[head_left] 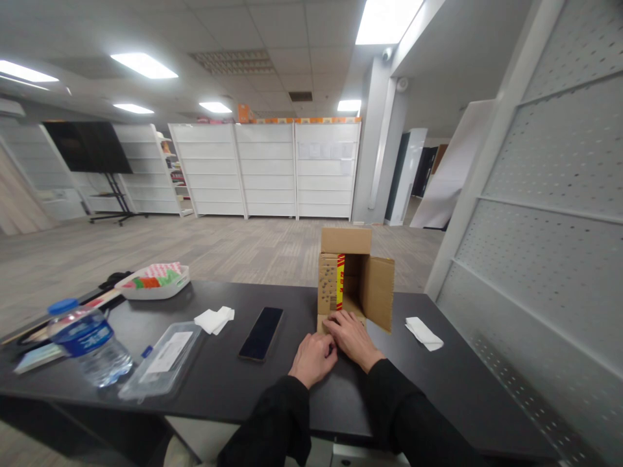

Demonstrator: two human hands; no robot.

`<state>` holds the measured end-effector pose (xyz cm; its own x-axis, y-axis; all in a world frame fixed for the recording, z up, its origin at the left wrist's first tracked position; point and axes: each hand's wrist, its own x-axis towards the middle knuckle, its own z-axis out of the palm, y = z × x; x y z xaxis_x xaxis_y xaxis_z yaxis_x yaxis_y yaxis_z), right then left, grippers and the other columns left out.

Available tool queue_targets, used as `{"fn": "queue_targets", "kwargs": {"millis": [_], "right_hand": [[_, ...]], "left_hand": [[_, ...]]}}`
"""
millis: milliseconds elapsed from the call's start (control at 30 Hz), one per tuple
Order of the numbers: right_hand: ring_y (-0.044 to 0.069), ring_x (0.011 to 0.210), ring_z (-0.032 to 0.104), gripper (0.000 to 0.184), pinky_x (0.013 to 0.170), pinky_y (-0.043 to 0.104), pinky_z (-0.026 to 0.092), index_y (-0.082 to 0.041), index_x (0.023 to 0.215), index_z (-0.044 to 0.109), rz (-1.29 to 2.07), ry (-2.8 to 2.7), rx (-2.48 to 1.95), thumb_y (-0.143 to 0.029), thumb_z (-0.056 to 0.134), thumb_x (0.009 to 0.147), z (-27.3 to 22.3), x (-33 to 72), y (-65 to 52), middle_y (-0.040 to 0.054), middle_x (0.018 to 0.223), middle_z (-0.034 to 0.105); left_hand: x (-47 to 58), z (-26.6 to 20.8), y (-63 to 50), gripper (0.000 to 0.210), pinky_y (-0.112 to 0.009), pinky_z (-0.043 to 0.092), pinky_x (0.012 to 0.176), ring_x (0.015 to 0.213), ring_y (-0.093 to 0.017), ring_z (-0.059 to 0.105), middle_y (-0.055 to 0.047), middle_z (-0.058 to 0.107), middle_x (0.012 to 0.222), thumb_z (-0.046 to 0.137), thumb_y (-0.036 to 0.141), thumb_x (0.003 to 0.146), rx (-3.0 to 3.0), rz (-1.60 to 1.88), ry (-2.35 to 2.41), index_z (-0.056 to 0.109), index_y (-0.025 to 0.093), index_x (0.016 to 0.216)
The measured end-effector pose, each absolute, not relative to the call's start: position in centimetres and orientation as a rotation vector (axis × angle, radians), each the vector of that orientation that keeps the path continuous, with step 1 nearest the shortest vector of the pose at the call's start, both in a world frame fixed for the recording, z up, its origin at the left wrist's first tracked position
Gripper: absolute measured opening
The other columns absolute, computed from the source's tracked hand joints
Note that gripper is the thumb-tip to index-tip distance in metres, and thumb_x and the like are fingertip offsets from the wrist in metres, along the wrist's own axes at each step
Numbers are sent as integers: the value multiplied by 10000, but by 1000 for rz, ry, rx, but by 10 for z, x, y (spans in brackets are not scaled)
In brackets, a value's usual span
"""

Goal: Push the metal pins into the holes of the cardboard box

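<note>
A brown cardboard box [328,275] lies on its side on the dark table, its open end facing me. Its upper flap [345,240] stands up, and the right flap [380,292] swings outward. Yellow and red tape runs down the inner face of the left flap. My right hand [354,338] is palm down, fingers apart and resting over the lower front edge of the box. Beside it, my left hand [314,359] is closed, its fingers curled at the box's lower left corner. Whatever the left fingers may hold is hidden.
Left of my hands lie a black phone [261,333], a folded tissue [214,320] and a clear plastic case [163,360]. A water bottle [90,344] leans farther left, near a white basket [156,292]. Another tissue [424,333] lies right; a perforated panel [549,214] borders that side.
</note>
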<state>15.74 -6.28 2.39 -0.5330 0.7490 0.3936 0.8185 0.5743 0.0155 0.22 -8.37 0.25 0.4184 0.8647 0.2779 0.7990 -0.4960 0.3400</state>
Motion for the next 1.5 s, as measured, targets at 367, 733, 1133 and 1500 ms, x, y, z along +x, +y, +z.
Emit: {"fn": "queue_targets", "kwargs": {"millis": [367,733,1133,1500], "right_hand": [[213,975,550,142,869,342,364,-182,917,633,-276,-2534,-1362,-200,497,954,37,144,-50,68,966,632],[222,1006,565,163,883,345,358,-170,954,626,-219,-2481,-1512,-163,463,945,47,132,-50,78,1004,659],[223,1022,566,192,870,334,357,-173,958,630,-156,-2434,-1663,-139,443,925,54,136,-54,93,1027,662],[235,974,596,207,849,340,371,-141,989,638,-144,-2312,-1855,-136,486,848,50,135,-51,140,1068,661]], "left_hand": [[2,7,-85,101,-288,322,691,760,-163,598,-7,647,744,542,218,820,2463,614,1506,600,195,740],[1,6,-85,125,-303,314,699,754,-168,604,-12,662,758,539,239,820,2453,603,1529,596,188,721],[1,5,-85,101,-291,295,691,751,-155,599,0,661,758,540,220,808,2431,634,1513,591,194,726],[1,7,-85,114,-294,287,684,740,-150,590,-2,654,740,538,219,813,2430,617,1505,593,191,717]]}}
